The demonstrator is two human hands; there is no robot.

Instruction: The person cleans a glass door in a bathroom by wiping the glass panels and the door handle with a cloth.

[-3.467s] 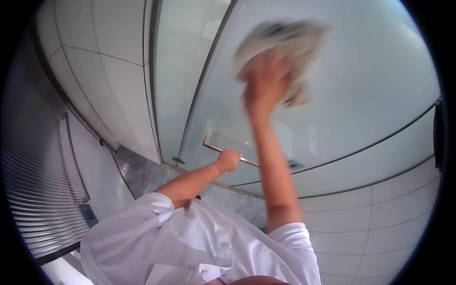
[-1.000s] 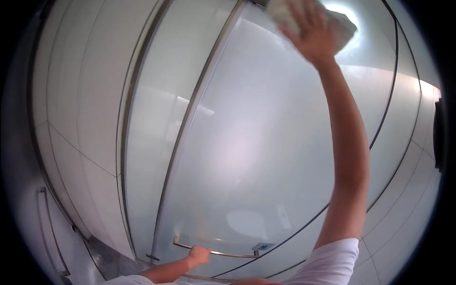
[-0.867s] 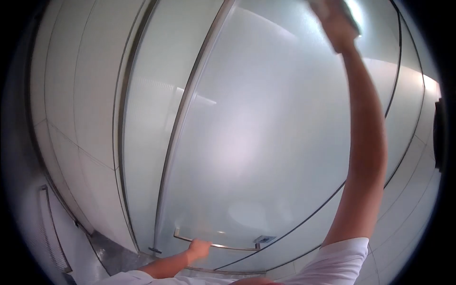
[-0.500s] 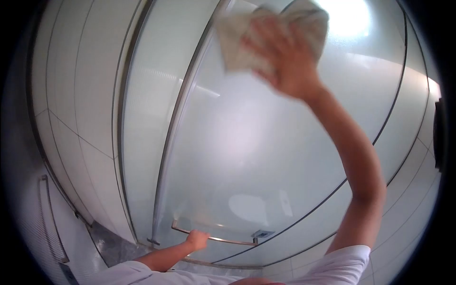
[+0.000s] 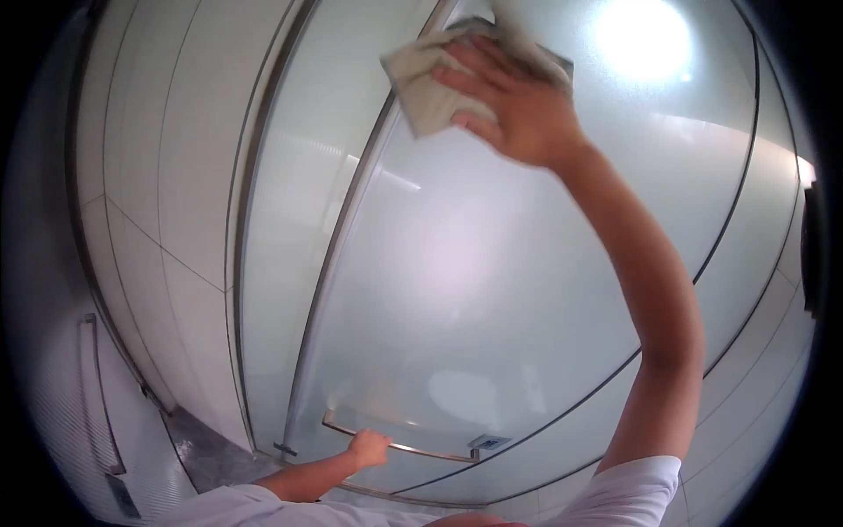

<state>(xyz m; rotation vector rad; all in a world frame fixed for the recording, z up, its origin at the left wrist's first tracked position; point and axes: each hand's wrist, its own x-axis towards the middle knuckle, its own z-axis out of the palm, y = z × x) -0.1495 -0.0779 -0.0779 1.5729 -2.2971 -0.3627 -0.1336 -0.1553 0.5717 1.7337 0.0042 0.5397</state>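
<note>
Cloth: A beige cloth (image 5: 416,88) with darker edging lies against the upper part of a frosted glass door (image 5: 474,263), beside its metal edge strip (image 5: 349,206).
Cloth's direction: Its long axis runs roughly left to right across the view; one corner points left over the strip, another points down.
Right hand: The right hand (image 5: 529,114) presses flat over the cloth, fingers apart and aimed up and to the left, pinning rather than clutching it.
Left hand: The left hand (image 5: 371,447) closes narrowly around the door's long metal handle (image 5: 430,454), low on the glass.
Nearby: A small plate (image 5: 489,442) sits by the handle's right end; pale wall panels (image 5: 176,176) rise at left, and a bright glare (image 5: 644,39) shows right of the cloth.
</note>
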